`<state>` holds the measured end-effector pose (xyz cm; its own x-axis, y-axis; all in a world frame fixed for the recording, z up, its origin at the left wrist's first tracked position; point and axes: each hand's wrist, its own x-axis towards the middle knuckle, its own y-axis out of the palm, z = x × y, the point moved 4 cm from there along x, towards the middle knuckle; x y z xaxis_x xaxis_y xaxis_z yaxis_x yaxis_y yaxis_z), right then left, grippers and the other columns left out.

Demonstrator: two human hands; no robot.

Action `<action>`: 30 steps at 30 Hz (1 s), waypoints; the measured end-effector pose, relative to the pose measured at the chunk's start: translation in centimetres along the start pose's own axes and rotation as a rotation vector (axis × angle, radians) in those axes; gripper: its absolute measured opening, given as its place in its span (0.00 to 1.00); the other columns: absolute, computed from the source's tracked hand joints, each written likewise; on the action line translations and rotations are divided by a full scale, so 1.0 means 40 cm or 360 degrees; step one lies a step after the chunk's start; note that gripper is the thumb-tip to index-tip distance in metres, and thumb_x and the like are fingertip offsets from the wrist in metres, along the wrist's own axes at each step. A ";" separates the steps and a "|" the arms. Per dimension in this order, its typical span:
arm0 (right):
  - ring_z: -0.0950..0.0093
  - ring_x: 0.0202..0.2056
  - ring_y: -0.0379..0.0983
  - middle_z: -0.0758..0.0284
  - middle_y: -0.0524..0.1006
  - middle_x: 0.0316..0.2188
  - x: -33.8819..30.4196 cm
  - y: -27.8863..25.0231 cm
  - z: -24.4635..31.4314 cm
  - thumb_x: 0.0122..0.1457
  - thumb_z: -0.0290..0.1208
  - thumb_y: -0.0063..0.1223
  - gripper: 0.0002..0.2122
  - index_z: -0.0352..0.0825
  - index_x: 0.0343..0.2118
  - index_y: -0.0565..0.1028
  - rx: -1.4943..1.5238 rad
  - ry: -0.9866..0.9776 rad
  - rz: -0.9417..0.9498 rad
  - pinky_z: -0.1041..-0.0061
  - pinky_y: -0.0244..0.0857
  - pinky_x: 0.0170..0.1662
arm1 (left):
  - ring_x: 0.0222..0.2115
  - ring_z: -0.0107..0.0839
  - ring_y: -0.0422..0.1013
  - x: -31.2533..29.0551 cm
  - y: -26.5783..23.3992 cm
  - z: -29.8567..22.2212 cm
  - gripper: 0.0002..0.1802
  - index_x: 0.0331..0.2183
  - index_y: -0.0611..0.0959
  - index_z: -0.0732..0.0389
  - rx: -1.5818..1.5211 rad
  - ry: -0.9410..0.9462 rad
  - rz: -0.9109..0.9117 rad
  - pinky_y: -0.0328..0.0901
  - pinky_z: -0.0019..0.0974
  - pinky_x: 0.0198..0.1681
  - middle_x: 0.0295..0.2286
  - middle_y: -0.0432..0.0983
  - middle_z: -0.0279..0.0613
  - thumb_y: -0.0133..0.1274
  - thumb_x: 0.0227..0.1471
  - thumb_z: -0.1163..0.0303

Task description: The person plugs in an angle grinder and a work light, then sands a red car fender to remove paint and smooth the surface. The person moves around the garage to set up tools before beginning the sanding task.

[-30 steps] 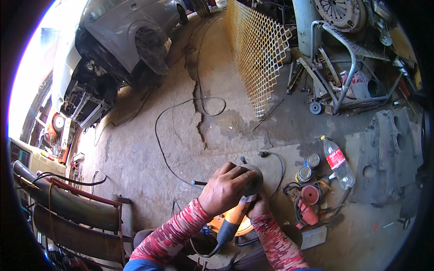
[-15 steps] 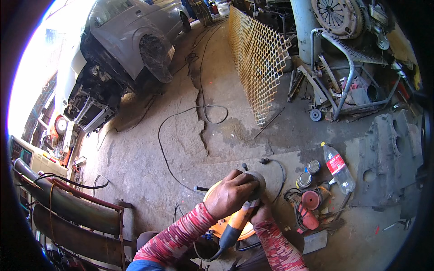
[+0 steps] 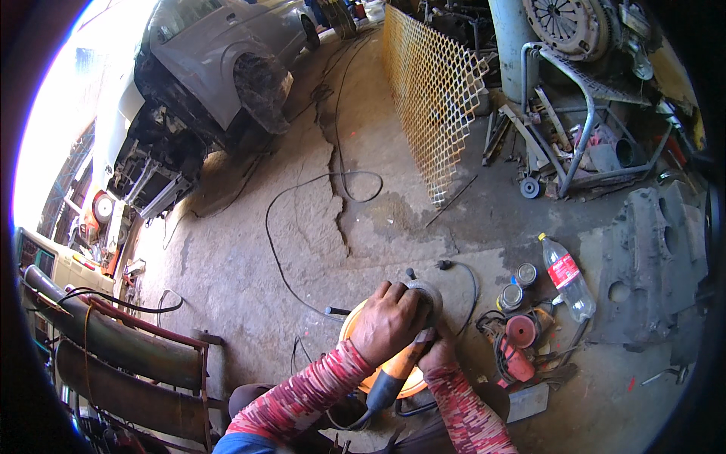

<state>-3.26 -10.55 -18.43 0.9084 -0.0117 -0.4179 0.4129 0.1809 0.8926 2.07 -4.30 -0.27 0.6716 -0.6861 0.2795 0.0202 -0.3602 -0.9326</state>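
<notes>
An orange and black angle grinder (image 3: 398, 371) lies slantwise between my hands, its dark rear end and cord toward my lap. My left hand (image 3: 387, 321) is closed over the grey disc (image 3: 428, 300) at the grinder's far end, fingers curled over its edge. On the other side of the head, my right hand (image 3: 439, 351) is closed against the tool, its fingers partly hidden behind it. Beneath them is a round orange piece (image 3: 351, 327), mostly covered by my hands and the grinder. A dark rod-like handle (image 3: 337, 311) sticks out to its left.
Right of me lie a red power tool (image 3: 517, 362), two small cans (image 3: 511, 297) and a plastic bottle (image 3: 567, 278). A black cable (image 3: 272, 250) loops over the cracked floor. Beyond stand a metal mesh panel (image 3: 435, 98) and a partly dismantled car (image 3: 204, 68); a bench (image 3: 136, 386) is at left.
My left hand has shifted slightly down on the disc, and more of the disc's rim shows. The grinder stays in nearly the same place.
</notes>
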 end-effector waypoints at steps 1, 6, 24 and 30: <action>0.76 0.42 0.74 0.71 0.78 0.41 0.002 -0.004 -0.002 0.60 0.39 0.56 0.18 0.37 0.50 0.76 0.0011 0.0003 0.0014 0.72 0.70 0.48 | 0.34 0.42 0.71 0.001 0.001 0.001 0.10 0.34 0.82 0.60 0.0028 -0.0020 -0.0007 0.67 0.41 0.37 0.32 0.75 0.40 0.62 0.48 0.69; 0.73 0.50 0.74 0.67 0.77 0.48 -0.001 0.000 0.004 0.59 0.39 0.56 0.22 0.35 0.55 0.74 0.0018 0.0033 0.0094 0.69 0.69 0.53 | 0.32 0.42 0.71 0.005 -0.010 -0.009 0.09 0.32 0.81 0.60 -0.0116 0.0129 -0.0109 0.67 0.42 0.37 0.29 0.74 0.41 0.62 0.48 0.68; 0.73 0.45 0.75 0.68 0.78 0.43 0.004 0.000 0.013 0.60 0.42 0.54 0.20 0.34 0.50 0.75 0.0032 -0.0002 0.0026 0.69 0.70 0.50 | 0.41 0.45 0.71 0.018 -0.040 -0.030 0.15 0.40 0.84 0.58 -0.0254 0.0173 0.0024 0.68 0.43 0.46 0.41 0.76 0.45 0.63 0.49 0.66; 0.67 0.51 0.75 0.63 0.77 0.51 -0.011 0.040 0.026 0.62 0.49 0.53 0.27 0.34 0.57 0.71 -0.0071 -0.0044 0.0174 0.63 0.70 0.56 | 0.47 0.50 0.68 0.019 -0.048 0.003 0.16 0.41 0.85 0.52 -0.0060 -0.0104 0.0069 0.67 0.47 0.49 0.48 0.72 0.50 0.65 0.46 0.65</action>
<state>-2.93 -11.29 -16.64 0.9496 -0.0166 -0.3129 0.3084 0.2262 0.9240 2.62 -4.04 1.71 0.7183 -0.6593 0.2224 -0.0372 -0.3556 -0.9339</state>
